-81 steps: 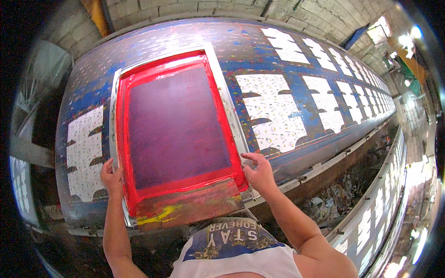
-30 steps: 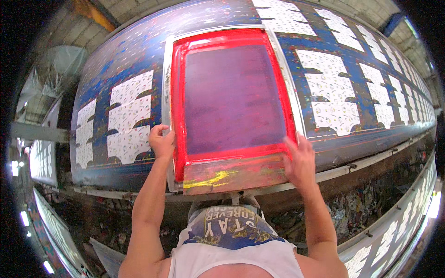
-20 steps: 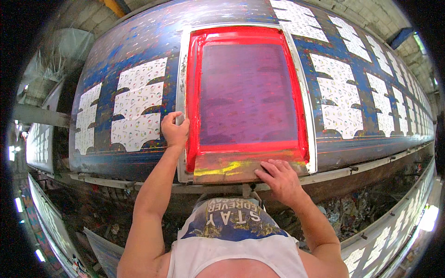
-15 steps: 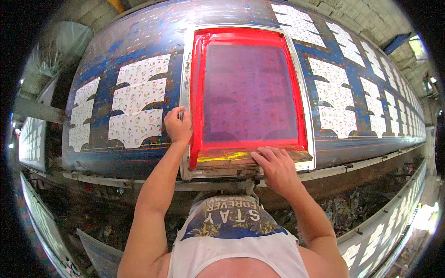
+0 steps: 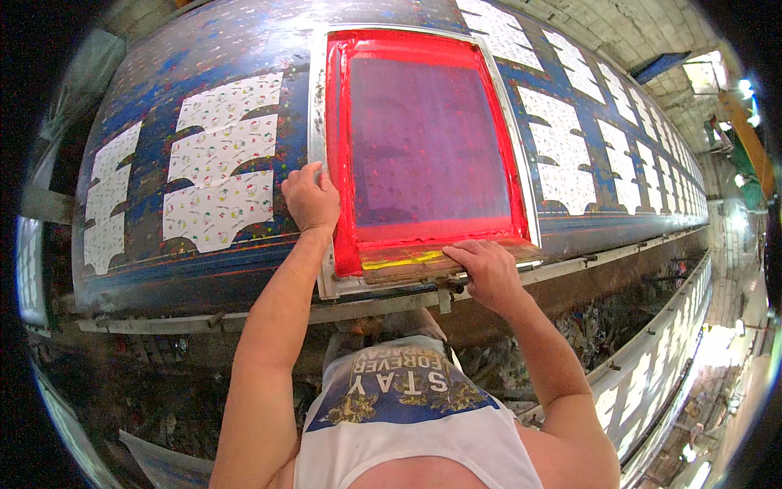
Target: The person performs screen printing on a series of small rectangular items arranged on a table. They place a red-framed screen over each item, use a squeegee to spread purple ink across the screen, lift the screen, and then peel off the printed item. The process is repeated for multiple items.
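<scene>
A screen-printing frame [image 5: 317,106] with pale metal edges lies on the long printing table. Red ink [image 5: 436,231] rings its purple, see-through mesh [image 5: 428,147], and patterned fabric shows faintly beneath. My left hand [image 5: 312,198] is closed on the frame's left edge, fingers curled over it. Along the near end of the screen rests a wooden squeegee [image 5: 399,264] smeared with yellow and red. My right hand [image 5: 486,275] grips the squeegee right of its middle, thumb toward me and fingers over the far side. The squeegee's lower edge is hidden.
White printed fabric pieces [image 5: 218,179] lie on the dark, paint-spotted table [image 5: 281,269] left of the frame. More fabric pieces [image 5: 562,155] run in rows to the right. A metal rail [image 5: 187,324] follows the table's near edge. Another table [image 5: 652,383] with fabric stands at the lower right.
The view has tilted and shifted, so the table and frame sit higher and farther left. Both hands keep their places on the frame and squeegee.
</scene>
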Tool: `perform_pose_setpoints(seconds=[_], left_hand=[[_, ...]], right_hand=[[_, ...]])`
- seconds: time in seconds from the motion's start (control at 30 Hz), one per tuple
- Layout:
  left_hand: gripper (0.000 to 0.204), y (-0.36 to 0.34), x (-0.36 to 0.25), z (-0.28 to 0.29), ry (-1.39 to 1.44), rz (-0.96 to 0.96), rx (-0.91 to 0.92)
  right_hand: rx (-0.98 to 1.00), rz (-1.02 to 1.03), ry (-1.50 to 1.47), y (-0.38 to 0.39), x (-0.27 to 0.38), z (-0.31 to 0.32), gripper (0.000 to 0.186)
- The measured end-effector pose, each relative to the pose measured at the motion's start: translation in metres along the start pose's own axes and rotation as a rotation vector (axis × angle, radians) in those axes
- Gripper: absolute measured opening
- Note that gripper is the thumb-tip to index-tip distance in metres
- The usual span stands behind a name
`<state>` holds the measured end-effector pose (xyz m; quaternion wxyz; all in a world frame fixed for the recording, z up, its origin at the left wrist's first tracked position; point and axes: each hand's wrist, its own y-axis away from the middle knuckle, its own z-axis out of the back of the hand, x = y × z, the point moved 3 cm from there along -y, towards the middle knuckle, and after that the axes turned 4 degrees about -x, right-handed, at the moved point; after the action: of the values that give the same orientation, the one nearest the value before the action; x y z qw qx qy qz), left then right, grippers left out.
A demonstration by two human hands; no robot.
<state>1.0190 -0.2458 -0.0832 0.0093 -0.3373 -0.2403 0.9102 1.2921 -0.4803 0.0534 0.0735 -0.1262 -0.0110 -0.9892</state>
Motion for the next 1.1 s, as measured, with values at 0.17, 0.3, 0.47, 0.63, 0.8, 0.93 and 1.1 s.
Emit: perform_pose_setpoints(seconds=[0.17,0.3,0.47,0.63,0.8,0.93,1.1], left_hand=[[0.024,-0.001,-0.002,0.002,-0.005,-0.015,0.013],[0.024,-0.002,-0.004,0.003,0.017,-0.012,-0.010],[0.027,-0.004,-0.011,0.007,0.024,-0.002,-0.008],[0.030,-0.006,-0.018,0.009,-0.001,0.011,0.015],[0.035,-0.006,-0.019,0.009,-0.041,0.032,0.013],[0.036,-0.005,-0.018,0.008,-0.041,0.035,0.016],[0.038,-0.004,-0.018,0.007,-0.007,0.063,0.011]], right_hand=[[-0.190,0.115,0.053,-0.025,-0.013,-0.016,0.067],[-0.246,0.176,0.133,-0.091,-0.043,-0.018,0.051],[-0.294,0.216,0.153,-0.204,-0.096,-0.014,0.040],[-0.317,0.231,0.196,-0.317,-0.152,-0.015,0.036],[-0.365,0.259,0.180,-0.409,-0.195,-0.007,0.035],[-0.224,0.213,0.188,-0.461,-0.215,0.007,0.042],[-0.158,0.176,0.185,-0.498,-0.232,0.026,0.045]])
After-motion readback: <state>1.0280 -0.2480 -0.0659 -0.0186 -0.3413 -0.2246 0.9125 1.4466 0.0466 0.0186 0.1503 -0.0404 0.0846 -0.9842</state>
